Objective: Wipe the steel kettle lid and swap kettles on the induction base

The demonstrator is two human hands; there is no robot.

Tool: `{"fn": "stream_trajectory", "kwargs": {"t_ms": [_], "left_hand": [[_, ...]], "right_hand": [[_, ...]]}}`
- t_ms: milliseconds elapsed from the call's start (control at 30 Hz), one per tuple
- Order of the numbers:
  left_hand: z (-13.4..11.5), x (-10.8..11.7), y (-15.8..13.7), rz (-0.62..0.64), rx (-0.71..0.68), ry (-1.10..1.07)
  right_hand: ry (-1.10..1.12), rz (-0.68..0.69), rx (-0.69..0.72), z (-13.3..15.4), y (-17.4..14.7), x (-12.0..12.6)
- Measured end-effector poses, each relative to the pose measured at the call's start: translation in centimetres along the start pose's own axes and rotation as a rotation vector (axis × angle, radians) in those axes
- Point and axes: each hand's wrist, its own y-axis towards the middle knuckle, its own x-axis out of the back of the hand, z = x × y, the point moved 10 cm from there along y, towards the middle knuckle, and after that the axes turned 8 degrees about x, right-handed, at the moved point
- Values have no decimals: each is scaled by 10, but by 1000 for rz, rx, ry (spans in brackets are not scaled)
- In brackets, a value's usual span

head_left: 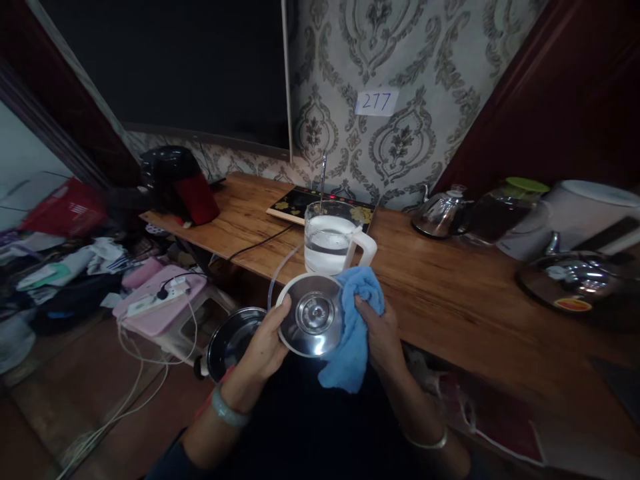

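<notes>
The left hand (267,343) curls around the left edge of a round shiny steel lid (311,325), thumb on its face and fingers hidden behind, holding it tilted toward the camera just in front of the wooden desk (450,293). The right hand (383,333) presses a crumpled blue cloth (353,330) against the lid's right edge, fingers closed on the fabric (a bangle sits on each wrist). Just beyond the lid, on the desk's near edge, stands a glass kettle with a white handle (334,243), partly filled with water.
</notes>
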Motion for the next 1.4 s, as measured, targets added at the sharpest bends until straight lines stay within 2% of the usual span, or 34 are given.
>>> {"fn": "stream_trajectory", "kwargs": {"t_ms": [100, 167, 267, 300, 367, 433, 533, 600, 700, 800, 867, 900, 967, 1033, 1133, 1267, 1400], "left_hand": [[-6, 5, -3, -58, -62, -14], [-9, 5, -4, -62, -109, 25], [-10, 0, -6, -55, -188, 149], [-10, -1, -7, -63, -226, 200], [-11, -2, -9, -77, -282, 282], [-9, -3, -11, -73, -264, 307], [-9, -2, -13, -58, -182, 246], [-19, 0, -16, -61, -191, 156], [-34, 9, -22, -125, -240, -21], [-38, 20, -26, -215, -288, -149], [-34, 19, -25, -225, -328, -188], [-29, 16, -24, -218, -340, -196], [-19, 10, -22, -195, -347, -189], [-12, 6, -20, -173, -348, -145], [-9, 5, -17, -127, -279, -37], [-10, 13, -14, -75, -140, 50], [-1, 11, -12, 5, 34, 125]], "right_hand": [[-156, -56, 181, 21, -2, 17], [-338, 7, 429, 50, -12, 9], [-618, 316, 811, 77, -45, -42], [-695, 437, 879, 76, -55, -60], [-813, 599, 909, 64, -63, -83], [-857, 613, 865, 53, -55, -86], [-795, 551, 728, 38, -29, -68], [-703, 529, 609, 28, -15, -54], [-496, 468, 390, 14, -3, -35], [-184, 311, 61, -6, -3, -24], [14, 241, -112, -19, -12, -32], [84, 235, -152, -21, -16, -40], [150, 243, -154, -22, -21, -56], [170, 211, -131, -23, -21, -61], [159, 133, -97, -24, -16, -52], [30, 94, -8, -13, -8, -34], [4, 58, -15, -8, -5, -26]]}}
